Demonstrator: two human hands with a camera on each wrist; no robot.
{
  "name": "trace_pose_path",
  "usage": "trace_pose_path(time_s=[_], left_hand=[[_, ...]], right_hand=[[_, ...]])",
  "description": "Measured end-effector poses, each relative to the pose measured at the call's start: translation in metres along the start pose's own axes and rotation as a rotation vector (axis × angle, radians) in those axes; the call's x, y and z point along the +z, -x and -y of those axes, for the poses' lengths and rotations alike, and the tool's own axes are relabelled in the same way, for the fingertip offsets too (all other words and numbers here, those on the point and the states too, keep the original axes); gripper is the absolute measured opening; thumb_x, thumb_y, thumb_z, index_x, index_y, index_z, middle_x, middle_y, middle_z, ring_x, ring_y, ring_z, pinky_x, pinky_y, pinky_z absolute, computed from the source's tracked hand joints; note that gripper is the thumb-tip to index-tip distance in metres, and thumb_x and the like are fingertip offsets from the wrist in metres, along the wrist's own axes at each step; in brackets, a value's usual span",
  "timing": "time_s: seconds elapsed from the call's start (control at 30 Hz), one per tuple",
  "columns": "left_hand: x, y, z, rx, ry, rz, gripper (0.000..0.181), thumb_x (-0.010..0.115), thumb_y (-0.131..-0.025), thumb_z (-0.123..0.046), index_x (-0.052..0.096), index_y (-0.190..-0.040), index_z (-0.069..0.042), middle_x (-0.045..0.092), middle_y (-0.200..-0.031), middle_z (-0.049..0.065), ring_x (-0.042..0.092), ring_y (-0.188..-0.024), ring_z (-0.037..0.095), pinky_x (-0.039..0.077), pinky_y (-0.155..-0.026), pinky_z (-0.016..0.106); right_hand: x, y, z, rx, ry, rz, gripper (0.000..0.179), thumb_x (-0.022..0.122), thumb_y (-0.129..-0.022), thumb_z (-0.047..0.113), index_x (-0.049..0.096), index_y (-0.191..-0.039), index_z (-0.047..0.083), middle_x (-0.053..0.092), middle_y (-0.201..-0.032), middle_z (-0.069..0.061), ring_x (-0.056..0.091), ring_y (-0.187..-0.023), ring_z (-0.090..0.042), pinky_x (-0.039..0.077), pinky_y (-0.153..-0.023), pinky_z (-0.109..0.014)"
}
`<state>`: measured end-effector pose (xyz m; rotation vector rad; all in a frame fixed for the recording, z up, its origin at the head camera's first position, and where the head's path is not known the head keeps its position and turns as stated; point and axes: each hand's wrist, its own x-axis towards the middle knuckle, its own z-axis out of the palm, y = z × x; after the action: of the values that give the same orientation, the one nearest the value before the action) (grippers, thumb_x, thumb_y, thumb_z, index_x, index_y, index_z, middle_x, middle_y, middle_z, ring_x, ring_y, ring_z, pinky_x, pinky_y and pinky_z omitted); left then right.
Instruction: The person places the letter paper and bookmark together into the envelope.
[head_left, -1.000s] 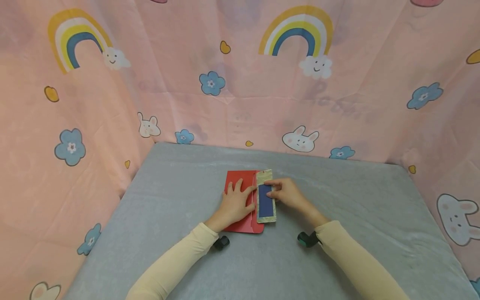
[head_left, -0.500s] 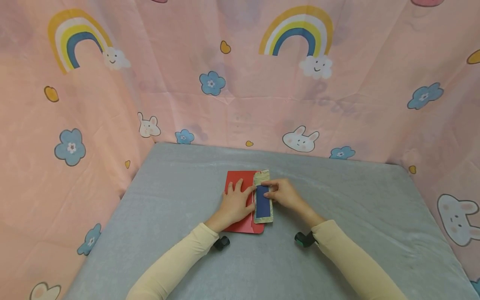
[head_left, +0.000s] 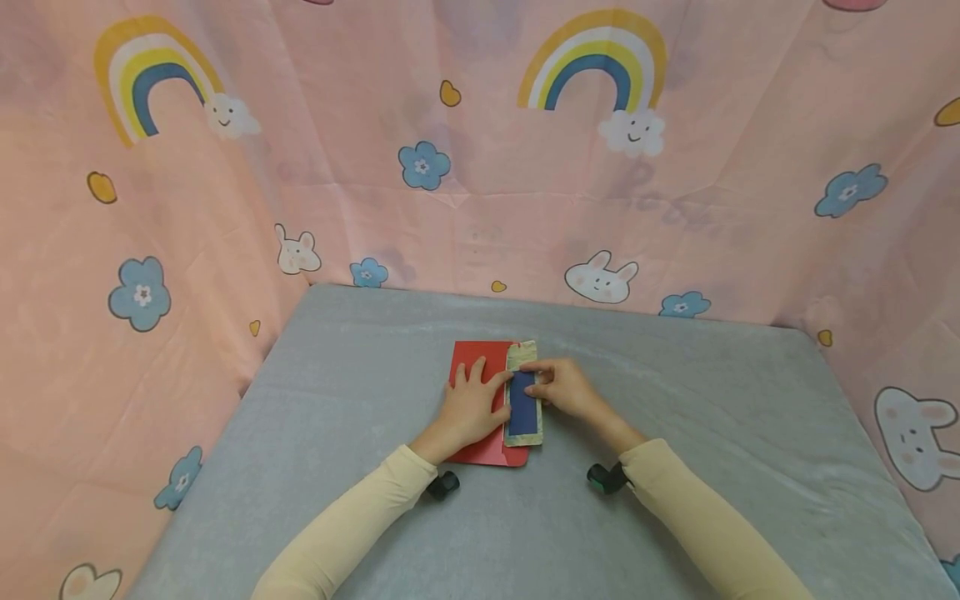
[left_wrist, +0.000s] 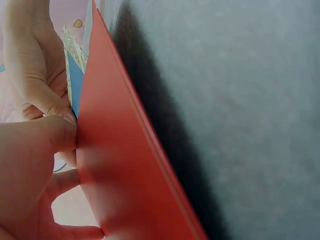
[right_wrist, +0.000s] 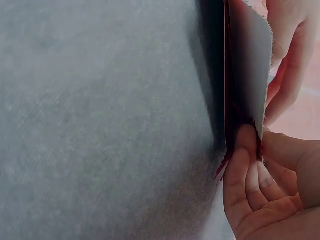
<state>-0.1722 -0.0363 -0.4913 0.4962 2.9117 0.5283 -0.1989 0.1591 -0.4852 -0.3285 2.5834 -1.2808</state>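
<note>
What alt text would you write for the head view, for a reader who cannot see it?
A person's left hand lies spread on a red envelope while the right hand pinches a beige-bordered blue strip overlapping the envelope's right side. A grey table lies beneath, with a pink backdrop printed with rainbows, flowers and rabbits behind.

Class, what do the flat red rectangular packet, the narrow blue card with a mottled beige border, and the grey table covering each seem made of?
Flat red packet: probably smooth paper or card, slightly glossy; it gleams softly with straight edges.
Narrow blue card: likely stiff, matte paperboard, unbent; its beige border looks frayed, perhaps cloth.
Grey covering: apparently soft, velvety fabric, judging by patchy sheen.
</note>
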Motion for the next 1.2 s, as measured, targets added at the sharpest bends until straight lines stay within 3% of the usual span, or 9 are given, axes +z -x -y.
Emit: trace_pose_path(time_s=[0.23,0.47,0.83,1.2], left_hand=[[0.0023,-0.0017,0.0008,-0.002,-0.014,-0.006,0.057,0.062,-0.093,-0.039,0.046,-0.147,-0.030,0.031,-0.158,0.021,0.031,-0.142,0.053,0.036,-0.104,0.071],[0.0023,-0.0021,0.0006,-0.003,-0.014,-0.008,0.057,0.063,-0.093,-0.039,0.047,-0.147,-0.030,0.031,-0.158,0.020,0.031,-0.142,0.052,0.036,-0.104,0.071],[0.0010,-0.0002,-0.0001,0.002,-0.013,-0.014,0.057,0.063,-0.093,-0.038,0.047,-0.146,-0.029,0.032,-0.158,0.021,0.031,-0.142,0.052,0.036,-0.104,0.071],[0.0002,-0.0008,0.0000,-0.002,0.002,-0.008,0.057,0.064,-0.093,-0.038,0.047,-0.147,-0.029,0.031,-0.158,0.021,0.031,-0.142,0.052,0.036,-0.104,0.072]], right_hand=[[0.0014,-0.0002,0.0025,0.011,0.010,0.011,0.041,0.073,-0.087,0.006,0.065,-0.127,0.001,0.063,-0.068,-0.006,0.055,-0.057,-0.011,0.047,-0.055,-0.025],[0.0016,-0.0011,0.0008,-0.001,0.010,0.024,0.041,0.073,-0.087,0.006,0.066,-0.127,0.002,0.058,-0.063,-0.005,0.056,-0.055,-0.013,0.048,-0.053,-0.024],[0.0023,-0.0034,-0.0031,-0.040,0.109,0.042,0.041,0.074,-0.087,0.013,0.066,-0.127,0.008,0.051,-0.057,0.002,0.048,-0.051,-0.012,0.038,-0.049,-0.024],[0.0022,-0.0053,-0.0057,-0.080,0.142,0.056,0.046,0.075,-0.087,0.016,0.064,-0.131,0.009,0.049,-0.057,0.003,0.045,-0.050,-0.012,0.034,-0.049,-0.023]])
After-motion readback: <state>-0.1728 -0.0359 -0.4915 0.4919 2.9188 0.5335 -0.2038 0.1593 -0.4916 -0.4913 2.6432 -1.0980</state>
